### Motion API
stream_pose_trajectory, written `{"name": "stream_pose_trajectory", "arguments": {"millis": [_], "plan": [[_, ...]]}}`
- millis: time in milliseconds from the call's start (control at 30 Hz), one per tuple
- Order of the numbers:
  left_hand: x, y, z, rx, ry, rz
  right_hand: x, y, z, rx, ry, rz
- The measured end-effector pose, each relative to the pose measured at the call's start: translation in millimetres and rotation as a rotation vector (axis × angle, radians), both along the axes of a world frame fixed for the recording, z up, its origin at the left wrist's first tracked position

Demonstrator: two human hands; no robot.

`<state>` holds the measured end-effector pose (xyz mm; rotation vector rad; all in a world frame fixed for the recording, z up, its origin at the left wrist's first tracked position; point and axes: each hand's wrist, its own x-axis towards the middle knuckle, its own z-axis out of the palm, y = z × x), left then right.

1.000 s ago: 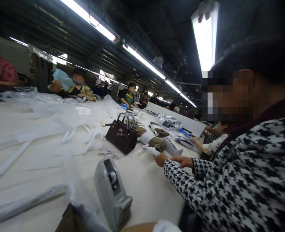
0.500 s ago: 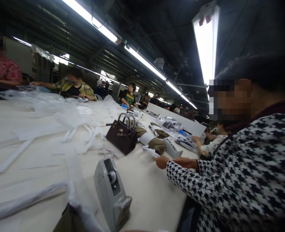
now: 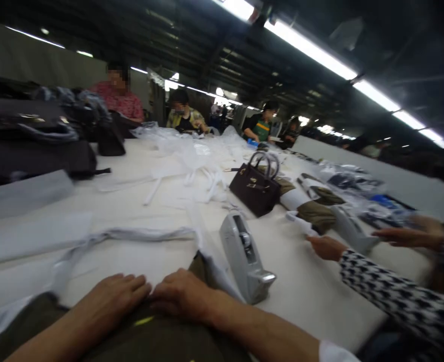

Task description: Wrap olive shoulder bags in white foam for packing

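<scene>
Close in front of me at the bottom is an olive-green handbag [image 3: 161, 337], with a small yellow mark near its top. A long strap or handle wrapped in white paper [image 3: 146, 234] arches away from it onto the table. My left hand [image 3: 112, 296] is closed over the bag's top edge, thumb hidden. Beside it my right hand [image 3: 184, 294] has its fingers curled over the same edge, the fingertips almost meeting the left ones. Just beyond the right hand stands a grey tape dispenser [image 3: 240, 256].
A dark brown handbag [image 3: 254, 188] stands mid-table. White paper sheets [image 3: 37, 236] lie at left, near a pile of dark bags [image 3: 37, 151]. At right, a co-worker's hands [image 3: 327, 247] handle a white-wrapped strip beside olive bags [image 3: 316, 213]. Other people sit along the far side.
The view has swung left and down. Both my hands and more of the olive handbag now show; the co-worker at right has shifted toward the frame's edge.
</scene>
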<state>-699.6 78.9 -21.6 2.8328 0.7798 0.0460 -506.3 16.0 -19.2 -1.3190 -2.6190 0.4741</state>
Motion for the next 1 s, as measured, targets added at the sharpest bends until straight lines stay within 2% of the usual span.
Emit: {"name": "stream_pose_trajectory", "arguments": {"millis": [33, 100, 233, 333, 400, 533, 633, 733, 833, 900, 967, 1000], "plan": [[-9.3, -1.4, 5.0, 0.042, 0.097, -0.055, -3.2, -0.8, -3.8, 0.038, 0.024, 0.002], [-30.6, -1.3, 15.6, 0.098, 0.174, -0.086, -3.6, -0.9, -9.9, 0.051, 0.093, -0.010], [-83.5, 0.5, 33.0, 0.229, 0.185, -0.032, 1.2, -2.0, -14.6, 0.039, 0.177, 0.011], [-110.5, -1.8, 36.0, 0.304, 0.164, -0.029, 0.4, -5.0, -13.0, 0.040, 0.212, 0.036], [-115.0, -5.1, 33.8, 0.337, 0.164, -0.025, -1.2, -5.8, -11.3, 0.029, 0.215, 0.029], [-110.1, -9.1, 29.2, 0.404, 0.187, -0.024, -4.4, -2.9, -7.2, 0.000, 0.153, 0.046], [-112.6, -4.0, 29.4, 0.436, 0.161, -0.073, -6.1, 0.0, -6.3, -0.025, 0.069, 0.111], [-118.0, 5.5, 27.6, 0.431, 0.112, -0.064, -6.2, 0.7, -9.3, -0.032, 0.054, 0.119], [-118.4, 9.8, 23.4, 0.379, 0.086, -0.004, -4.9, -0.2, -13.5, -0.040, 0.060, 0.084], [-117.4, 3.9, 23.9, 0.353, 0.070, 0.042, -4.0, -1.0, -15.1, -0.056, 0.065, 0.063], [-118.3, -13.5, 29.4, 0.318, -0.057, 0.183, -3.1, -1.6, -15.7, -0.075, 0.081, 0.047], [-119.9, -27.7, 33.2, 0.298, -0.183, 0.307, -2.7, -1.8, -15.8, -0.086, 0.093, 0.042]]}}
